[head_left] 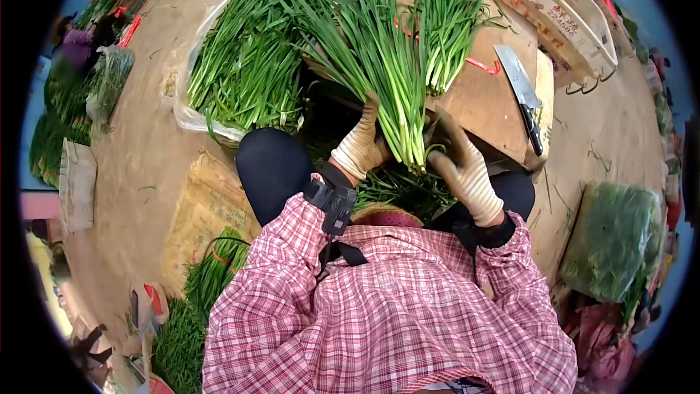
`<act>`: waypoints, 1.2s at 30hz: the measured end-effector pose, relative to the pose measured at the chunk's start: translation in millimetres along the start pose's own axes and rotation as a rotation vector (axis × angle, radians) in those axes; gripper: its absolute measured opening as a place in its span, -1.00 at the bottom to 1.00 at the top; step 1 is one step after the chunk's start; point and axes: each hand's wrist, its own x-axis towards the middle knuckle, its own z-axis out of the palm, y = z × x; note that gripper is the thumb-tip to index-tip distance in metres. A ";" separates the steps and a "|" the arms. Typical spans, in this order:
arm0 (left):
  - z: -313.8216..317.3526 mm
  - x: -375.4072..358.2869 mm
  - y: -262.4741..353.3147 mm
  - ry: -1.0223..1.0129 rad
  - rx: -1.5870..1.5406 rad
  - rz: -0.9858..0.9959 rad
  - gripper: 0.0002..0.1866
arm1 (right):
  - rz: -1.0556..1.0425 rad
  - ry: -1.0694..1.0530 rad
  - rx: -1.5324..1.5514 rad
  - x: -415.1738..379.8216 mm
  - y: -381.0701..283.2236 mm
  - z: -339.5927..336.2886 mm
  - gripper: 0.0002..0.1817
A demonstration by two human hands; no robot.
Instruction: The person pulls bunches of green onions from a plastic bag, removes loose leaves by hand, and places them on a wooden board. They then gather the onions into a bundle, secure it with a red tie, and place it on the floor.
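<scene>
My left hand (362,140), in a pale work glove, is closed around the lower part of a bunch of garlic chives (390,76). Its thumb lies over the stems and its fingers pass underneath, partly hidden. The pale stem ends point toward me, and the long green leaves fan away. At the right side of those ends is my right hand (461,164), also gloved, its thumb and fingers apart and holding nothing I can see. A second bunch of garlic chives (446,36) lies just beyond, on a brown board (477,106).
A black-handled cleaver (519,80) and a red tie (485,67) lie on the board. To the left sits a plastic-lined heap of chives (244,58). A white crate (543,0) stands behind, and a wrapped green bale (612,241) is on the right floor.
</scene>
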 end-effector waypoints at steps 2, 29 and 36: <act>-0.4 -6.3 -1.7 -0.011 0.001 -0.051 -0.22 | 0.011 0.112 -0.115 7.0 36.3 -2.3 -0.28; -15.7 -19.2 -7.2 0.186 0.035 -0.044 -0.51 | 0.352 -0.114 -0.156 9.8 27.7 0.9 -0.70; -13.6 -23.3 -5.4 0.299 0.167 -0.029 -0.53 | 0.115 -0.265 -0.643 0.1 44.4 1.0 -0.72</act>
